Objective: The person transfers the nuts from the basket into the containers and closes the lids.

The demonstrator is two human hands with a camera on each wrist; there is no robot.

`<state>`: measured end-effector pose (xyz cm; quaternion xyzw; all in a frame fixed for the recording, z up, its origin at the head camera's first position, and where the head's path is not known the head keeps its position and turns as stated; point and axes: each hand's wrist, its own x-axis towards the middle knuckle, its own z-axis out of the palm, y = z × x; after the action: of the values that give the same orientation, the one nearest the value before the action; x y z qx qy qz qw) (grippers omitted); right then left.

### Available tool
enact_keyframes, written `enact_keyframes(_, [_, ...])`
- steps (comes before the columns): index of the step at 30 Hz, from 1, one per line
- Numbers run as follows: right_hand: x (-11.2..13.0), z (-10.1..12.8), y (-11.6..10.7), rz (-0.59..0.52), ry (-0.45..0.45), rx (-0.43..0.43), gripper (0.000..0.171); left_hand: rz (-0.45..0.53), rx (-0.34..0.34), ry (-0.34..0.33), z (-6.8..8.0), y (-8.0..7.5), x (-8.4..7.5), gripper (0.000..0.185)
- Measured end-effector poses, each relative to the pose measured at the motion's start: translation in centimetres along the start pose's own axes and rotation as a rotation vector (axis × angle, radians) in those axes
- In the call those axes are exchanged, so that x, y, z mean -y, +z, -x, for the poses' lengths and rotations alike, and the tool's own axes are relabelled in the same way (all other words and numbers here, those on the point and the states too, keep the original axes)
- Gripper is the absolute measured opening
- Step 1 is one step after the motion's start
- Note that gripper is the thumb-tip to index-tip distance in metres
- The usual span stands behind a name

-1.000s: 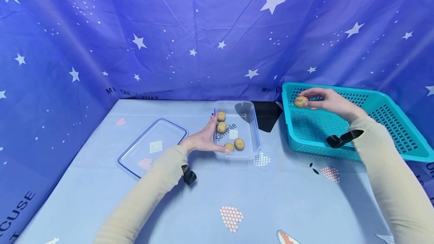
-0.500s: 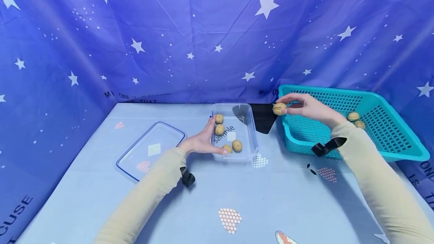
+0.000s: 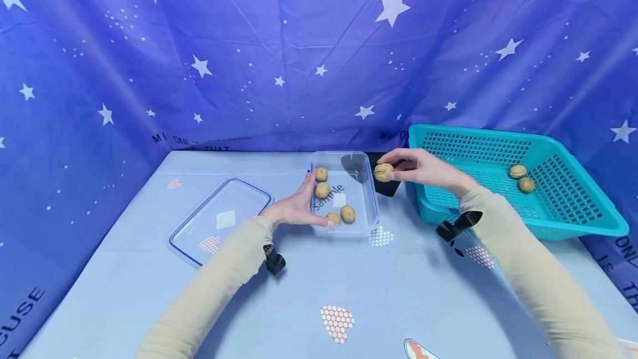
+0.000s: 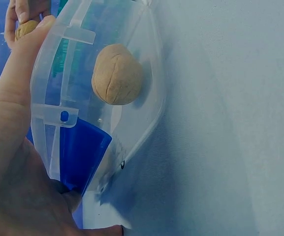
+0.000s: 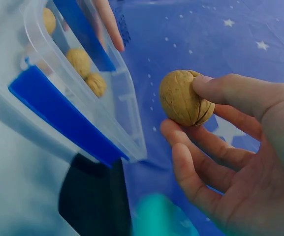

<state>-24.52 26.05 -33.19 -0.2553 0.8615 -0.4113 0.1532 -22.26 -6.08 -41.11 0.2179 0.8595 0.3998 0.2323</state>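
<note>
My right hand (image 3: 423,169) pinches a walnut (image 3: 384,172) between thumb and fingers, just outside the right wall of a clear plastic food container (image 3: 370,193). The right wrist view shows that walnut (image 5: 183,98) close up, with a seam down its shell. My left hand (image 3: 294,208) grips the container's left side, fingers along the wall and thumb at the front edge. Inside lie several walnuts (image 3: 322,190), along the left side and near the front. Blue clips (image 5: 65,115) hang at the container's sides.
The container's clear lid (image 3: 226,220) with a blue rim lies on the table to the left. At right stands a turquoise basket (image 3: 573,226) with two walnuts (image 3: 518,172) in it. A blue star-patterned curtain (image 3: 279,43) rises behind.
My right hand has carried the walnut leftward, from over the basket to beside the container. The two walnuts in the basket have come into sight. My left hand stays at the container.
</note>
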Motion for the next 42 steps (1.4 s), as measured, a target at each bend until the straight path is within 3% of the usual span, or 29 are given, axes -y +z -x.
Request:
enact_keyframes(11, [-0.8, -2.3, 3.1, -0.043, -0.078, 0.063, 0.036, -0.026, -0.001, 0.012, -0.2, 0.0, 0.2, 0.133])
enact_keyframes(21, [-0.5, -2.8, 4.1, -0.021, -0.132, 0.098, 0.034, -0.037, -0.003, 0.017, -0.3, 0.0, 0.2, 0.131])
enact_keyframes(27, [-0.5, -2.7, 4.3, 0.003, -0.120, 0.161, 0.030, -0.033, 0.003, 0.000, -0.3, 0.1, 0.3, 0.132])
enact_keyframes(42, [-0.3, -1.6, 2.8, 0.011, -0.132, 0.147, 0.027, -0.019, 0.002, -0.002, -0.3, 0.0, 0.2, 0.133])
